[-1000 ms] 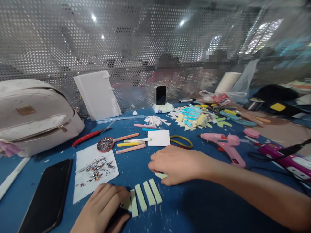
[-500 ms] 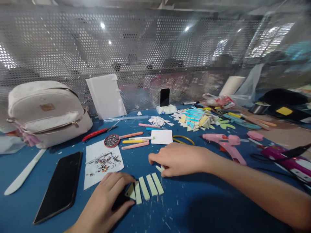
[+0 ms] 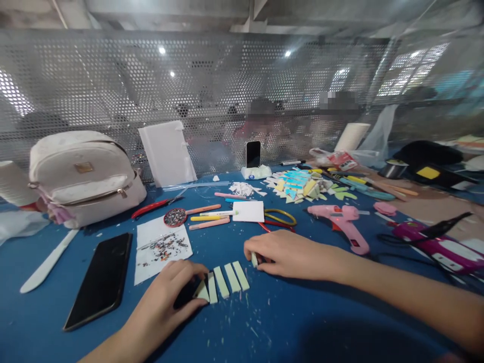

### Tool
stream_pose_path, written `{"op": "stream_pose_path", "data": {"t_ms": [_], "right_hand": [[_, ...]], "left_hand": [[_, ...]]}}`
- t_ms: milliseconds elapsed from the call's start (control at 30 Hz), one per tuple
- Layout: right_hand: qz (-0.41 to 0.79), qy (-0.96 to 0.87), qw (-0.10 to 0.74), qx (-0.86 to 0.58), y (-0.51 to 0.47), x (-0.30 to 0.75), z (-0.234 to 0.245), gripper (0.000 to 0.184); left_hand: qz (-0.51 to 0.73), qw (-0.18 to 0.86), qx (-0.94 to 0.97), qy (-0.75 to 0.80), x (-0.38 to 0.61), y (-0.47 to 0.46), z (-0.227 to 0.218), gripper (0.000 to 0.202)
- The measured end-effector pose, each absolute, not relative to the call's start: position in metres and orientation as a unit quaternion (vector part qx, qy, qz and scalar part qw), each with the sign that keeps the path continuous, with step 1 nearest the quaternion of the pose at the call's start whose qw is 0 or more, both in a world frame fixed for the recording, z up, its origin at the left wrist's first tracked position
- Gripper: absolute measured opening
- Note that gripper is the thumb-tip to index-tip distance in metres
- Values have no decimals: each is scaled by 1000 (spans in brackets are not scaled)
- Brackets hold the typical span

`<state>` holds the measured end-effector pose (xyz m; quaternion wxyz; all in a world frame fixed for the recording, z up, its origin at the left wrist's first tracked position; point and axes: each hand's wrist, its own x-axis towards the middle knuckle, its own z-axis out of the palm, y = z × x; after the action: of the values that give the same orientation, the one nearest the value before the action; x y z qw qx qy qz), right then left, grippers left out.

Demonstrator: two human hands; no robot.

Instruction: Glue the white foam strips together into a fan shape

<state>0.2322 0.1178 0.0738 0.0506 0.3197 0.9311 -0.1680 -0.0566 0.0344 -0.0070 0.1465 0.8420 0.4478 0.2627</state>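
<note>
1. The right hand (image 3: 278, 254) rests low over the blue bench (image 3: 272, 322), its thumb and fingers pinching a short pale-green strip (image 3: 254, 259); only one end of that piece shows.
2. The left hand (image 3: 172, 292) lies at the left end of a row of pale-green strips (image 3: 221, 282). Its fingers are bent, with the thumb set apart below them, on either side of the leftmost piece; whether they grip it cannot be told, as the hollow under the palm is dark.
3. The row is laid out side by side on the bench, slightly slanted, between the two hands, with gaps between most pieces. Pale shavings are scattered on the bench just below it.
4. Beyond the left hand lies a white paper sheet (image 3: 181, 249) strewn with small dark and orange bits. A red-rimmed round dish (image 3: 175, 217) of glittery grains touches or nearly touches its far edge.
5. Right of the dish, several pens (image 3: 209, 218) lie near a white card (image 3: 248, 210); the card is beyond the right hand.
6. A pink glue gun (image 3: 342, 217) lies on its side past the right forearm, with a purple power strip (image 3: 442, 247) farther right.
7. Left of the paper sheet, a black smartphone (image 3: 100, 282) lies flat, near a white plastic knife (image 3: 51, 262).
</note>
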Motion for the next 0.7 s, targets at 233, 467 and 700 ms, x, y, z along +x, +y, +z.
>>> {"op": "stream_pose_path", "data": {"t_ms": [233,467,700], "right_hand": [[-199,918,-3,343,106,249,64,13],[-146,924,-14,354,111,268,52,28],[-168,926,-27,338,113,260,51,23]], "left_hand": [[255,130,860,423,-57,35,-2,22],[255,134,852,438,-58,30,0,24],[260,155,848,435,-60,35,0,31]]}}
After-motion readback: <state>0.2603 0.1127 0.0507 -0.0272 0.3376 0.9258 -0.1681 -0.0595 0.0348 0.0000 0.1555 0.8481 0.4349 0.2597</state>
